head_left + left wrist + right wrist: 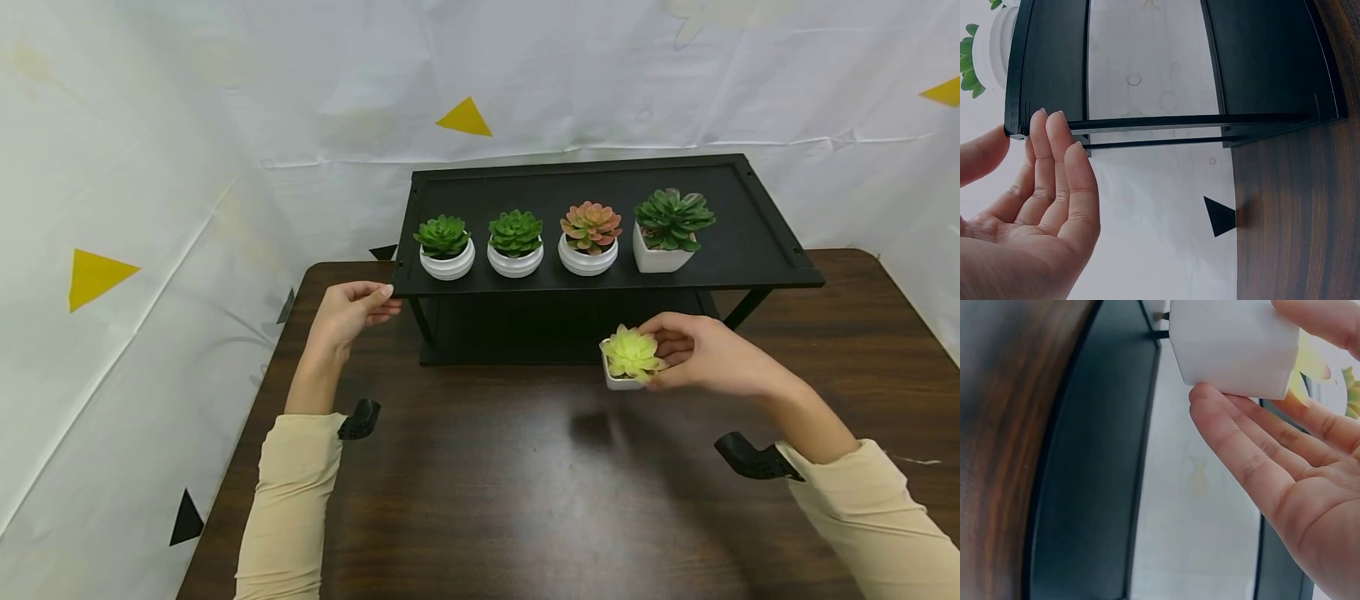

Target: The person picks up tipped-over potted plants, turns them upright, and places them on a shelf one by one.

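In the head view my right hand (701, 354) holds a small yellow-green succulent (632, 353) in a white square pot, raised over the table in front of the black shelf (525, 185). The right wrist view shows the white pot (1235, 350) between thumb and fingers. My left hand (352, 310) pinches the front left corner of the shelf's upper board, thumb at the edge and fingers beneath (1054, 181). On that board stand two green succulents (442, 237) (515, 233) and a reddish one (591, 227) in round white pots, plus a dark green one (673, 220) in a square pot.
The shelf's lower board (525, 329) lies under the upper one, joined by thin black legs (746, 308). Below is a dark brown wooden table (465, 483). A white cloth (337, 83) with yellow and black triangles hangs behind and at the sides.
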A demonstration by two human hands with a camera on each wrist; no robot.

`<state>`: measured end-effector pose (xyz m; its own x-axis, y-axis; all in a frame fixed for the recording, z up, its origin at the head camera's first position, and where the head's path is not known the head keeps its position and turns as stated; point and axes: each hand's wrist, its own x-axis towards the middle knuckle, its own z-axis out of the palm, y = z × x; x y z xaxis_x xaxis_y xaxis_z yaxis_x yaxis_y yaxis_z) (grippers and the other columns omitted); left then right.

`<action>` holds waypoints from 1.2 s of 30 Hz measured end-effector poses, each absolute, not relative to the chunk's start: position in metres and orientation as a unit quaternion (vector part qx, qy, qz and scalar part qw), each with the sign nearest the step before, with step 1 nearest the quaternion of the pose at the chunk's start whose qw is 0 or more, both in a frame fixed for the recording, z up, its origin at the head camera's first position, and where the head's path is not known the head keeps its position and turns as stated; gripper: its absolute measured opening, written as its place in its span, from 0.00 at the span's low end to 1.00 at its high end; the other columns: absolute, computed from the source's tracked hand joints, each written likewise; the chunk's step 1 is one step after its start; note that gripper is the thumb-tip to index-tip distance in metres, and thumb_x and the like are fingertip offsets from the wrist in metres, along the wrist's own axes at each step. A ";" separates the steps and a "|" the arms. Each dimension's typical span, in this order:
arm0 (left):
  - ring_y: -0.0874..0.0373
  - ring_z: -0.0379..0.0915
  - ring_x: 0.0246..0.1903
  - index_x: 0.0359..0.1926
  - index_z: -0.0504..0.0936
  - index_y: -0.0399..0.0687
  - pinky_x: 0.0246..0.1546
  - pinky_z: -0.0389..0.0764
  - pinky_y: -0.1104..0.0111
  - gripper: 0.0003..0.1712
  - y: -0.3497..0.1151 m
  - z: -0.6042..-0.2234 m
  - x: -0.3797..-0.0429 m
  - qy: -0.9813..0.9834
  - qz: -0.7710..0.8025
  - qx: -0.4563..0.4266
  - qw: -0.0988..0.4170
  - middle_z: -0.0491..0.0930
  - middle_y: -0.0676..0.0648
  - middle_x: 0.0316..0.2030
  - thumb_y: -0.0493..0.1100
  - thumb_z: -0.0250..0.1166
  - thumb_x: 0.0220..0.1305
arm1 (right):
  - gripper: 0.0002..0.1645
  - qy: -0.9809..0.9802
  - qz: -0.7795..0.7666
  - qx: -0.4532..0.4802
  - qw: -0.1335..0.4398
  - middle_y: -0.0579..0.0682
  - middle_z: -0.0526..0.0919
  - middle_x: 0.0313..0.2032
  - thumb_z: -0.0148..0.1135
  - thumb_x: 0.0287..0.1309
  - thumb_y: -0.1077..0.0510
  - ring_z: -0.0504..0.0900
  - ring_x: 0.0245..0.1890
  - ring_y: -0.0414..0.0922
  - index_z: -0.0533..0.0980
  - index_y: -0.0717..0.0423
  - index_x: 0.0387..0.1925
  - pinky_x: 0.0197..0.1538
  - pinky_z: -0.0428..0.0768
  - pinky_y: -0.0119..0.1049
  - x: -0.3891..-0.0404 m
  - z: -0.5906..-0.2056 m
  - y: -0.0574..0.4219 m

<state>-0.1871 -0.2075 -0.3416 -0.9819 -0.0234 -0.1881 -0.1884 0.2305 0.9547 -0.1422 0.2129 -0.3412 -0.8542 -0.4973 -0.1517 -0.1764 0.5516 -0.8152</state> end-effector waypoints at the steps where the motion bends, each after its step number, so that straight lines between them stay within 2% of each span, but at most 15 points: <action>1: 0.62 0.77 0.32 0.51 0.72 0.28 0.44 0.77 0.66 0.19 -0.207 -0.341 -0.187 0.781 0.617 -0.068 0.067 0.78 0.49 0.32 0.40 0.55 0.66 | 0.34 0.862 -0.431 -0.195 0.184 0.57 0.76 0.42 0.73 0.41 0.61 0.78 0.39 0.45 0.69 0.65 0.51 0.40 0.79 0.30 -0.142 -0.339 0.215; 13: 0.60 0.78 0.34 0.51 0.73 0.29 0.44 0.77 0.67 0.19 -0.207 -0.340 -0.186 0.782 0.615 -0.072 0.068 0.78 0.47 0.33 0.40 0.56 0.66 | 0.33 0.871 -0.430 -0.180 0.154 0.59 0.77 0.43 0.72 0.43 0.62 0.80 0.37 0.38 0.68 0.66 0.52 0.38 0.80 0.29 -0.142 -0.317 0.238; 25: 0.61 0.77 0.33 0.51 0.73 0.29 0.42 0.78 0.68 0.18 -0.207 -0.340 -0.186 0.783 0.613 -0.075 0.068 0.78 0.48 0.33 0.40 0.55 0.66 | 0.32 0.896 -0.399 -0.155 0.120 0.50 0.79 0.41 0.71 0.45 0.63 0.79 0.37 0.33 0.68 0.64 0.53 0.37 0.78 0.24 -0.146 -0.299 0.262; 31: 0.61 0.78 0.33 0.51 0.73 0.29 0.41 0.78 0.69 0.18 -0.207 -0.340 -0.186 0.784 0.612 -0.073 0.069 0.78 0.48 0.32 0.40 0.56 0.66 | 0.32 0.904 -0.390 -0.131 0.113 0.50 0.80 0.41 0.72 0.43 0.63 0.80 0.37 0.35 0.70 0.62 0.52 0.37 0.78 0.25 -0.148 -0.292 0.265; 36: 0.60 0.78 0.33 0.51 0.73 0.28 0.41 0.78 0.69 0.18 -0.207 -0.340 -0.187 0.784 0.613 -0.071 0.067 0.78 0.48 0.32 0.40 0.56 0.66 | 0.32 0.910 -0.385 -0.118 0.104 0.44 0.80 0.38 0.72 0.43 0.63 0.79 0.36 0.33 0.69 0.62 0.52 0.35 0.79 0.26 -0.152 -0.288 0.271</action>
<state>-0.1867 -0.2065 -0.3404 -0.9808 -0.0295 -0.1929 -0.1943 0.2392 0.9513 -0.1523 0.2708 -0.2876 -0.9508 -0.2941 -0.0977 -0.1348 0.6763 -0.7242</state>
